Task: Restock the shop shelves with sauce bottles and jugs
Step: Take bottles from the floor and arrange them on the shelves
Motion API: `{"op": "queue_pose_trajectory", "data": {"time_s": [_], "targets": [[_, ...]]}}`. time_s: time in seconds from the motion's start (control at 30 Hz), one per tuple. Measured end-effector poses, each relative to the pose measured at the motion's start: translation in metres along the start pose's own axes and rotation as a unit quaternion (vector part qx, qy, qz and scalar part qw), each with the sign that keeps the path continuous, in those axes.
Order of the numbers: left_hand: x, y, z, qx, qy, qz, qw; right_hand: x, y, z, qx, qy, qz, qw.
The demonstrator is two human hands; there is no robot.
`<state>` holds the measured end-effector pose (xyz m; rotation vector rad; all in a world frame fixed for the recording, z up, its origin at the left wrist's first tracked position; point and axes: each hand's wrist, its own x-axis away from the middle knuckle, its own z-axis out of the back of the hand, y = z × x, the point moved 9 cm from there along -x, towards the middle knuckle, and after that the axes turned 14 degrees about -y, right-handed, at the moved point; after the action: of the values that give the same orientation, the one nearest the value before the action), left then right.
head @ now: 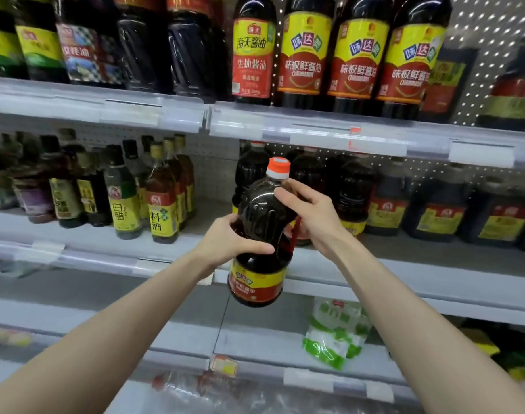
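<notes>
Jug (pixel 261 222) in mid-air, tilted, near front of middle shelf (pixel 434 261). Left hand (pixel 231 240) wraps body; right hand (pixel 312 216) grasps shoulder. Recommend: straighten, label outward, seat beside shelved jugs (pixel 357 189).

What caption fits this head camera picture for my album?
Left hand and right hand hold a dark sauce jug before stocked shelves.

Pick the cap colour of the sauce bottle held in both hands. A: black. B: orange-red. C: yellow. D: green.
B: the cap on the bottle that the left hand and the right hand grip is orange-red, above a white ring.
</notes>
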<state>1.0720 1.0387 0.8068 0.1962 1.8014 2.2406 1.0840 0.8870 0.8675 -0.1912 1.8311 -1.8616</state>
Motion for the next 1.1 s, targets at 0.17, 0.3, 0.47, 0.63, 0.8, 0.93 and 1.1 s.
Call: {"op": "queue_pose_trajectory", "data": {"time_s": [0.17,0.3,0.47,0.63,0.8,0.93,1.1], "targets": [[-0.032,-0.009,0.031,0.011,-0.002,-0.017,1.0,-0.046,0.011,-0.005,-0.016,0.025,0.028,0.999],[-0.051,-0.022,0.046,0.023,-0.007,-0.013,1.0,-0.072,0.027,-0.004,-0.013,0.036,0.027,0.999],[-0.071,-0.028,0.056,0.026,-0.012,-0.015,0.999,-0.092,0.034,0.001,0.004,0.051,0.018,0.999],[-0.085,-0.034,0.059,0.027,-0.008,-0.012,1.0,-0.104,0.038,0.005,-0.003,0.057,0.019,0.998],[-0.088,-0.039,0.058,0.03,0.009,-0.024,0.999,-0.108,0.043,0.007,-0.004,0.046,0.014,0.999],[-0.081,-0.047,0.054,0.045,0.003,-0.043,0.998,-0.095,0.06,0.009,-0.019,0.053,0.015,0.998],[-0.069,-0.068,0.048,0.079,-0.009,-0.039,0.996,-0.058,0.131,0.01,-0.026,0.066,-0.09,0.993]]}}
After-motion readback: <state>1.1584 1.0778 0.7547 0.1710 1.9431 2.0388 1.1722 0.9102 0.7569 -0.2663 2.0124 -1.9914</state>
